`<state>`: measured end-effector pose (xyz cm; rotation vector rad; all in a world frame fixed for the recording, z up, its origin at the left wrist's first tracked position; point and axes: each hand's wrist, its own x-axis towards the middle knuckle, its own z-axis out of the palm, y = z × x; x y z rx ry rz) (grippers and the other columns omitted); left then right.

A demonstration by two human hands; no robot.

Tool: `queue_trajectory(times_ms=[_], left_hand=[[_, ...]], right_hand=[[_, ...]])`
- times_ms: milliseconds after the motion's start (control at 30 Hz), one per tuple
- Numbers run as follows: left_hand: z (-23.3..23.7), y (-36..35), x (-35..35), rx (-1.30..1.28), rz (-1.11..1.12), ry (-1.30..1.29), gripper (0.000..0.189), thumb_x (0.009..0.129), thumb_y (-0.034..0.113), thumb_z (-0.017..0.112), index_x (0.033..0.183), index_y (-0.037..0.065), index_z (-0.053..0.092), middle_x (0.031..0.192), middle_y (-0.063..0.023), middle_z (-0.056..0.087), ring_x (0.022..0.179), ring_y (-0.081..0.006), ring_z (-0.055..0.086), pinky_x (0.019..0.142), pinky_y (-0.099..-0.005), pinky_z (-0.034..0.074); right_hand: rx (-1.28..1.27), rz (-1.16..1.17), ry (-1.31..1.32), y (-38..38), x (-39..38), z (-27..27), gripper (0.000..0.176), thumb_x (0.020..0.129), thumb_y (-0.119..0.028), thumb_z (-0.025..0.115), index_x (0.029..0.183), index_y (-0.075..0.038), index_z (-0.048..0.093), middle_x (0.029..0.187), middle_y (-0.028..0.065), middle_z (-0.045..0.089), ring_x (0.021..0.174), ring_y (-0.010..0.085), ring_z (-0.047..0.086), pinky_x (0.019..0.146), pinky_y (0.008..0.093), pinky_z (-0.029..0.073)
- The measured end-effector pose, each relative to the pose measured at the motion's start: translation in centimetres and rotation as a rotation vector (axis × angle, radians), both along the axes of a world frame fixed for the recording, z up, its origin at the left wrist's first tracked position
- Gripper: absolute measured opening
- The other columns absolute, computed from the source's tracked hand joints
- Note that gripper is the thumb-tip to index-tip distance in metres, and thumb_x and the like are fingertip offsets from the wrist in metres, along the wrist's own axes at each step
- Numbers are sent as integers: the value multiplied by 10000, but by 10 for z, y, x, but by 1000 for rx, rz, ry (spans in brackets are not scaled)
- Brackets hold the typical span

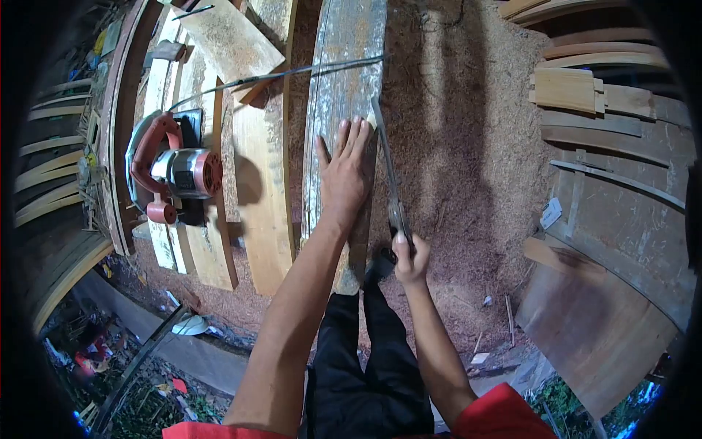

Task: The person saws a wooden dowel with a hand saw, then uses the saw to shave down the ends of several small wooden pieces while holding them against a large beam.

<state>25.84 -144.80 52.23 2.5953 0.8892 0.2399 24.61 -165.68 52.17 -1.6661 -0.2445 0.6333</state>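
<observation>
Grey plank (344,58), left hand (344,174) flat on it, right hand (409,256) gripping blade (387,164)

The grey plank (342,73) runs off the top edge, and the left hand (345,175) covers its middle. Just right of the plank, the right hand (409,257) swallows the handle of the thin blade (387,168). Far left of it, clutter (86,170) blurs beyond naming.

The plank (341,73) is a long, weathered grey board with pale streaks. It lies flat on sawdust-covered ground and runs lengthwise away from the person, with the left hand (344,172) pressed flat on its near half. The metal blade (387,168) is long, thin and dull. It lies close along the plank's right edge, slanting slightly, and its near end is gripped in the right hand (409,256).
</observation>
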Motion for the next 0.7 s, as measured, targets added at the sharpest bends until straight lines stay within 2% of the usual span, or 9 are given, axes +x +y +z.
queue_trajectory(times_ms=[133, 267, 333, 400, 533, 600, 633, 700], left_hand=[[-4, -1, 1, 0, 9, -24, 566, 924, 159, 519, 1479, 165, 405, 1534, -23, 406, 1449, -210, 320, 1199, -571, 58], [-1, -2, -1, -5, -4, 15, 565, 931, 166, 519, 1483, 163, 397, 1541, -27, 394, 1452, -209, 314, 1198, -573, 60], [1, 1, 1, -16, -7, 13, 568, 930, 167, 522, 1484, 160, 396, 1543, -28, 391, 1453, -209, 312, 1198, -574, 63], [1, -1, 1, -14, -6, -1, 579, 924, 160, 527, 1487, 161, 391, 1542, -28, 393, 1453, -210, 311, 1198, -574, 63], [1, 0, 1, -16, -2, -35, 552, 933, 128, 524, 1473, 147, 411, 1516, -61, 431, 1449, -231, 324, 1194, -568, 81], [-1, -2, -1, -19, 2, -10, 581, 921, 147, 530, 1485, 155, 392, 1534, -38, 405, 1453, -215, 313, 1197, -572, 73], [0, 0, 1, -15, 1, -5, 596, 915, 156, 533, 1491, 159, 382, 1542, -27, 392, 1455, -208, 307, 1198, -574, 69], [0, 3, 3, -6, 2, -9, 593, 914, 156, 532, 1488, 157, 386, 1543, -26, 391, 1455, -207, 308, 1198, -572, 71]], right_hand=[[2, 81, -30, 30, 37, -14, 344, 952, -246, 601, 688, -38, 525, 562, -1, 479, 535, 79, 450, 489, 297, 339], [5, 26, -85, 7, 14, -19, 360, 956, -249, 591, 673, -39, 516, 544, -14, 445, 530, 73, 434, 482, 296, 323], [16, 7, -2, -5, 1, -6, 328, 961, -236, 571, 708, -28, 548, 553, -12, 443, 541, 79, 445, 505, 293, 346], [35, 8, 8, 6, 18, -10, 352, 965, -249, 570, 695, -27, 532, 550, -2, 452, 538, 86, 446, 511, 297, 351], [-16, 55, -65, 31, 31, -12, 384, 966, -271, 580, 673, -33, 509, 547, 4, 469, 526, 87, 450, 481, 311, 332], [-14, 52, 6, -1, 8, -15, 365, 957, -265, 593, 680, -32, 539, 552, 6, 480, 538, 80, 459, 496, 299, 347], [-13, -1, -77, -7, -2, -9, 348, 950, -259, 603, 690, -31, 563, 558, 4, 483, 544, 75, 460, 514, 282, 361], [26, 5, 7, 2, 7, -5, 337, 961, -262, 592, 715, -34, 570, 562, -14, 464, 544, 72, 450, 523, 266, 358]])
